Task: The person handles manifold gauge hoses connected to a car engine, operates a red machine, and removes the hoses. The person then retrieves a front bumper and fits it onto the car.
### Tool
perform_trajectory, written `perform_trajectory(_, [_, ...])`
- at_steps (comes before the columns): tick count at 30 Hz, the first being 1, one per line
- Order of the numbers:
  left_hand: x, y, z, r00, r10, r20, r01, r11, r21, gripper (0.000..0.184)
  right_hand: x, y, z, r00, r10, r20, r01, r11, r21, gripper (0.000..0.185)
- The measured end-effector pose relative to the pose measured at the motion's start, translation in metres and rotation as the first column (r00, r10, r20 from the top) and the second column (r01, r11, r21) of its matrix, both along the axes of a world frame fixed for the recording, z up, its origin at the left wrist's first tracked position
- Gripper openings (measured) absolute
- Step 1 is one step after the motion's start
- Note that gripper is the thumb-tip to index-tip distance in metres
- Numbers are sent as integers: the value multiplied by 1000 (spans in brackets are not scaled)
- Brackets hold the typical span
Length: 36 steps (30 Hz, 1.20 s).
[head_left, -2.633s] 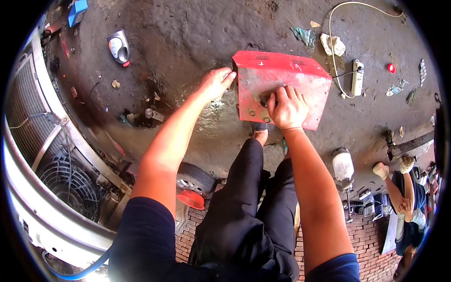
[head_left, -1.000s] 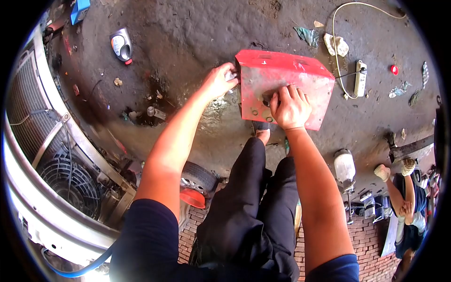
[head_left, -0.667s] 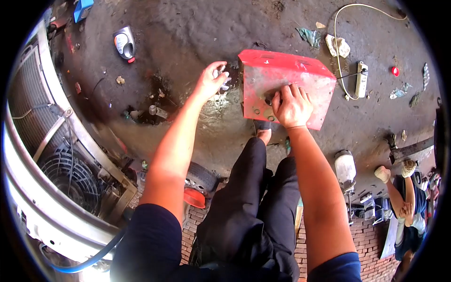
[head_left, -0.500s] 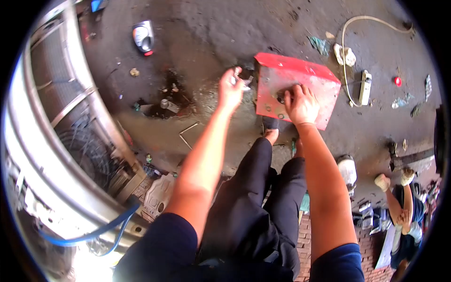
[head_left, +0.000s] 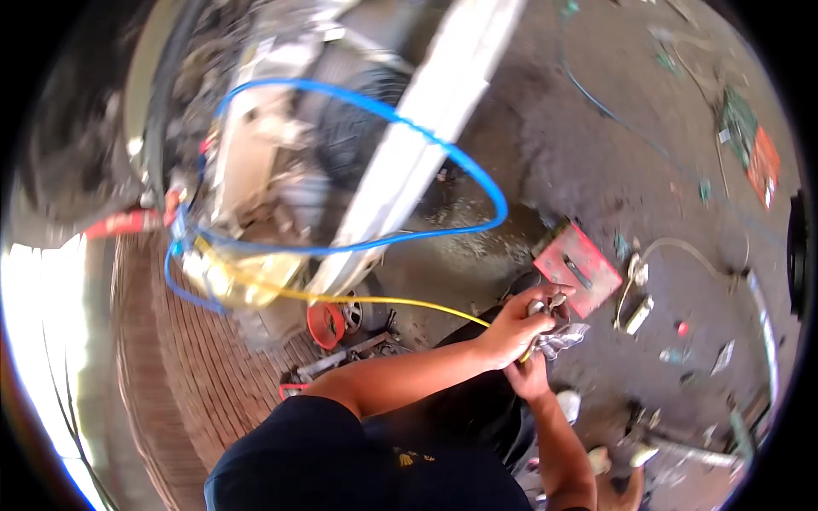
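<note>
My left hand [head_left: 514, 330] is closed around small shiny metal pieces [head_left: 537, 308], with rounded ends showing by the thumb; their exact kind is unclear. Just below it, my right hand [head_left: 530, 375] is closed on a silvery, crumpled-looking metal tool [head_left: 561, 339]. A yellow hose [head_left: 400, 301] runs in from the left, passes behind my left hand and reaches the tool at my right hand. Beyond both hands, a red metal box [head_left: 582, 262] with a dark handle on top rests on the floor. Neither hand touches the box.
A blue hose [head_left: 498, 200] loops across the upper left. Beside it stands a pale metal vehicle frame [head_left: 426, 128]. An orange-red ring-shaped object [head_left: 325, 325] lies near brick paving [head_left: 200, 375]. A white power strip [head_left: 639, 315] sits right of the box.
My view has swung left, bringing the hoses into sight. My right hand has left the red box, and both hands are now together, with the metal tool and yellow hose at them.
</note>
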<state>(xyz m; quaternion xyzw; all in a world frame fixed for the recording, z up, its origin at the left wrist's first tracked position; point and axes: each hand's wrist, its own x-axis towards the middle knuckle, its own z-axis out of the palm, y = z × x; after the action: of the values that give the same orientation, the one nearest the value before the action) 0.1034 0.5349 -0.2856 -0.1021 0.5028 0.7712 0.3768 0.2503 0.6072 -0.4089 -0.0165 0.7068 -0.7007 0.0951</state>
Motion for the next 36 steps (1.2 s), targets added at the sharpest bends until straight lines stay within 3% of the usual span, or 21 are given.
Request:
perform_trajectory(1, [-2,-18,29,991,121,61,-129,982,141,56,-7,1,51,997,-63,-42,62,998,-19,35])
perform_trajectory(2, [-4,-40,55,964,242,-108,-230,967,115,63,-1,-7,60,999,-11,-34,5,984,-180,25])
perform_trajectory(4, [-7,-93,99,947,277,-165,-251,954,164,68,0,-16,113,999,42,22,-32,944,-328,32])
perform_trajectory(6, [4,-141,139,860,375,-346,-343,927,151,71,-14,-33,176,995,93,23,-83,960,-267,38])
perform_trajectory(7, [14,-166,154,847,337,-412,-372,928,-4,69,-22,-45,188,988,147,38,-130,948,-290,39])
perform_trajectory(8, [27,-192,164,836,266,-480,-402,893,-204,66,-27,-62,209,967,182,180,-87,895,-437,46])
perform_trajectory(11, [74,-247,163,851,25,-524,-321,815,-482,41,-52,-99,249,919,264,293,-87,860,-503,48])
perform_trajectory(12, [92,-257,160,825,-71,-560,-301,785,-542,34,-58,-113,263,886,321,335,-22,751,-660,46])
perform_trajectory(13, [103,-260,182,968,41,-248,-153,879,-452,33,-65,-129,275,849,384,362,58,613,-788,46])
perform_trajectory(14, [112,-267,205,984,16,-177,-84,918,-388,31,-72,-147,287,852,384,356,42,628,-777,46])
perform_trajectory(16, [129,-289,195,903,-62,-426,-34,976,-215,28,-83,-182,312,870,392,299,76,492,-867,40])
perform_trajectory(18, [130,-314,185,692,-216,-689,5,956,-294,23,-95,-221,343,885,358,296,91,489,-867,39])
perform_trajectory(19, [129,-325,203,803,-216,-555,59,956,-287,20,-100,-241,352,905,315,285,107,480,-871,39])
perform_trajectory(20, [127,-343,213,800,-201,-566,56,963,-263,20,-102,-260,360,920,280,273,116,471,-875,39])
perform_trajectory(22, [126,-390,228,774,-298,-559,43,905,-423,20,-103,-294,369,961,222,165,-20,649,-760,37])
perform_trajectory(24, [132,-438,221,651,-276,-707,-148,867,-475,23,-106,-326,376,983,180,-31,-166,815,-556,38])
perform_trajectory(25, [134,-461,234,708,-266,-654,-118,868,-482,23,-107,-338,392,978,201,-60,-206,879,-431,39])
perform_trajectory(26, [134,-482,245,760,-260,-596,-81,872,-483,24,-109,-348,403,979,193,-67,-203,883,-423,39])
perform_trajectory(28, [135,-509,251,665,-274,-695,-144,866,-479,24,-113,-364,422,907,419,-37,-413,869,-272,39])
perform_trajectory(32, [143,-541,267,577,-376,-725,-78,858,-507,24,-111,-407,438,820,571,-44,-559,781,-280,40])
perform_trajectory(36, [138,-550,279,466,-228,-855,-19,963,-268,19,-113,-430,456,847,519,113,-449,813,-370,44])
